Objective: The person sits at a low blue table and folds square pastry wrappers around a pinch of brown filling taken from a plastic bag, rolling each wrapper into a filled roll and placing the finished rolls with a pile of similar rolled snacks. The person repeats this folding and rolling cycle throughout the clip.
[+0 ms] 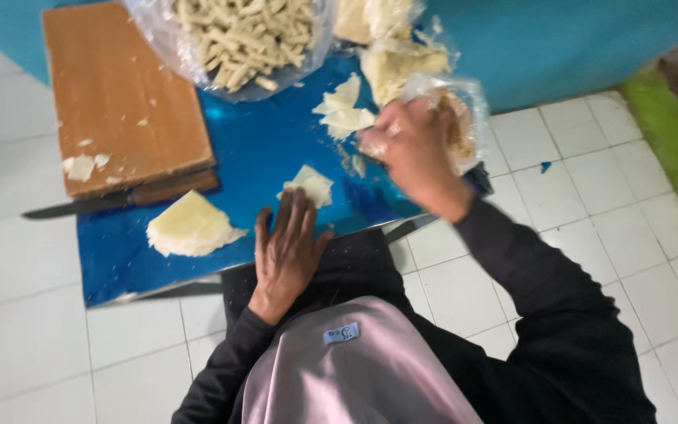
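On the blue tabletop (260,149), left hand (286,247) flat, fingers released, pinning a wrapper (310,185); right hand (406,149) clenched on filling bag (458,126)

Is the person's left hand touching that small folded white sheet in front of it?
Touching. In the head view, the fingertips of the left hand, pressed flat on the blue mat, overlap the lower edge of the small folded sheet, with no gap visible.

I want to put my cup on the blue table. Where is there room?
Bare blue patch in the middle, between the wooden board, the bag of sticks and the left hand. Another below the knife, left of the pale wedge. The far right corner, around the right hand, is crowded.
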